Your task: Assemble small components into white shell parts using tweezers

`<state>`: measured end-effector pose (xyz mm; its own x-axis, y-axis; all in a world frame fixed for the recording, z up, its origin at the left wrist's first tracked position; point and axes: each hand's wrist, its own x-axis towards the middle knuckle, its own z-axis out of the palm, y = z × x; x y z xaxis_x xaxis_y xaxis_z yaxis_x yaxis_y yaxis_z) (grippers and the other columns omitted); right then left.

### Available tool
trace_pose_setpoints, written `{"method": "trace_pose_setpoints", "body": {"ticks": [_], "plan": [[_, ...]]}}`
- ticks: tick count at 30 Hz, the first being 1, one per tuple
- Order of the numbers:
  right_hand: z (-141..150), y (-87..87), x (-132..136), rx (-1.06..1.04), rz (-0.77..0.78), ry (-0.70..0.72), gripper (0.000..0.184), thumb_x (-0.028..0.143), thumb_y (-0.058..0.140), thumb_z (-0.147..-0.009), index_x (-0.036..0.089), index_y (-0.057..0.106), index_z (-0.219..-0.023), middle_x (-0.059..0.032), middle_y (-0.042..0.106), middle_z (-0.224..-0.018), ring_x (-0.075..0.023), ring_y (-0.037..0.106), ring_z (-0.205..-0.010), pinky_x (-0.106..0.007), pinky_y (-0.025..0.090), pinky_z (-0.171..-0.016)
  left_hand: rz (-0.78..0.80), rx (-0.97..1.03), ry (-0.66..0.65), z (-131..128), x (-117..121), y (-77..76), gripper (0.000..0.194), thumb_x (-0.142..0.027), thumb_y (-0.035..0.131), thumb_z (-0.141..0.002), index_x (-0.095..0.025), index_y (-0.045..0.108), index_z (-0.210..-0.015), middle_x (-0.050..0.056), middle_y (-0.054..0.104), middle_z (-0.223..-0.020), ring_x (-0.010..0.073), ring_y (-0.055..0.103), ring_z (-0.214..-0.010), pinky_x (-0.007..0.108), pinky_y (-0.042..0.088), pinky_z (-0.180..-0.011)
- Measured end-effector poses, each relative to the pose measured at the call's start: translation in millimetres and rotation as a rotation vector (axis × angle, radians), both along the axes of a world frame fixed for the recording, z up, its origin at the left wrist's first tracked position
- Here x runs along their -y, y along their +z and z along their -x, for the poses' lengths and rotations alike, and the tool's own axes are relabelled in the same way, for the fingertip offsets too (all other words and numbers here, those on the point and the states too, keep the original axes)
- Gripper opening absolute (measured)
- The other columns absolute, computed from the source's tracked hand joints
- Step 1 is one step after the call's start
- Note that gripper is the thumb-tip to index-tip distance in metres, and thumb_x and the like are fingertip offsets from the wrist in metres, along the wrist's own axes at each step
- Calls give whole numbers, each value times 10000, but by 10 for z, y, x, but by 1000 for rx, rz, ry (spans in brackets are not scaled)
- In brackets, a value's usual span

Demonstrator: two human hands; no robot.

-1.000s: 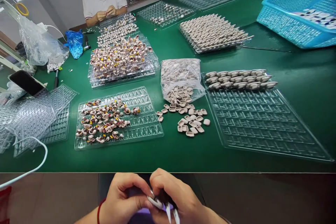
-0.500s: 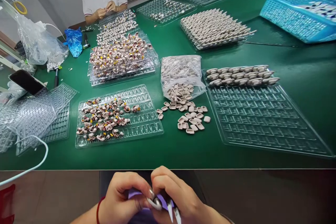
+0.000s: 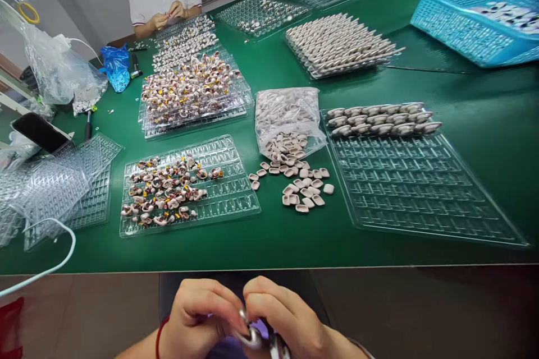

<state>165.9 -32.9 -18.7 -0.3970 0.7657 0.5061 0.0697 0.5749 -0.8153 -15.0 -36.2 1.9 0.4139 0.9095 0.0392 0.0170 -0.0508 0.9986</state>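
Below the table's front edge, my left hand (image 3: pixel 202 317) pinches a small pale, rounded earbud piece (image 3: pixel 254 338) with a shiny part on it. My right hand (image 3: pixel 290 314) is closed close against the same piece. Between its fingers sticks out a metal tool (image 3: pixel 275 346) with two narrow prongs, which looks like tweezers. The fingertips hide much of both the piece and the tool. On the table ahead lies a clear tray (image 3: pixel 229 207) partly filled with pale earbud parts (image 3: pixel 168 190) that carry yellow tabs and dark red bits.
A plastic bag (image 3: pixel 286 109) spills small beige caps (image 3: pixel 305 190) onto the green table (image 3: pixel 219 249). Right of it, a clear tray (image 3: pixel 421 196) holds rows of pale pieces. Stacked filled trays, a blue basket (image 3: pixel 458 28), a phone (image 3: pixel 40 132) and a seated co-worker (image 3: pixel 164 0) are farther off.
Both hands have shifted slightly downward, still together around the earbud piece. The tool's prongs now show less. The whole view has moved a little; the things on the table lie as before.
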Motion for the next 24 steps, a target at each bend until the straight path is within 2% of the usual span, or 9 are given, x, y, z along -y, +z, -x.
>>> {"method": "trace_pose_setpoints", "body": {"ticks": [4, 6, 10, 15, 24], "plan": [[2, -27, 14, 6, -11, 22, 154, 102, 525, -881, 221, 517, -784, -16, 548, -656, -138, 524, -558, -218, 452, -485, 8, 55, 42, -3, 7, -12, 146, -253, 688, -848, -209, 778, -742, 81, 771, -727, 158, 700, -627, 213, 525, -606], [-6, -45, 23, -9, 12, -9, 146, 76, 536, -867, 218, 520, -832, -21, 546, -695, -142, 541, -592, -219, 475, -507, -8, 56, 50, 7, 11, -16, 103, -225, 696, -841, -223, 783, -787, 76, 777, -753, 157, 705, -646, 209, 526, -616], [-19, -60, 27, -24, 41, -46, 219, 53, 569, -826, 216, 512, -961, -30, 540, -781, -155, 564, -655, -236, 515, -551, -55, 19, 23, 31, 13, 3, 143, -215, 649, -876, -235, 789, -855, 86, 776, -784, 165, 711, -679, 216, 534, -641], [-15, -63, 33, -5, 48, -17, 226, 39, 552, -809, 212, 507, -948, -30, 525, -793, -152, 548, -639, -238, 517, -557, -86, -34, -2, 29, -2, 58, 179, -216, 616, -895, -222, 788, -845, 96, 770, -765, 170, 712, -663, 216, 535, -632], [51, -85, 21, 33, 38, 38, 268, 12, 489, -721, 239, 428, -850, 17, 481, -697, -130, 463, -562, -214, 406, -494, -18, -38, 24, 16, 32, -6, 239, -265, 633, -889, -168, 784, -732, 112, 768, -704, 159, 700, -623, 200, 527, -610]]}}
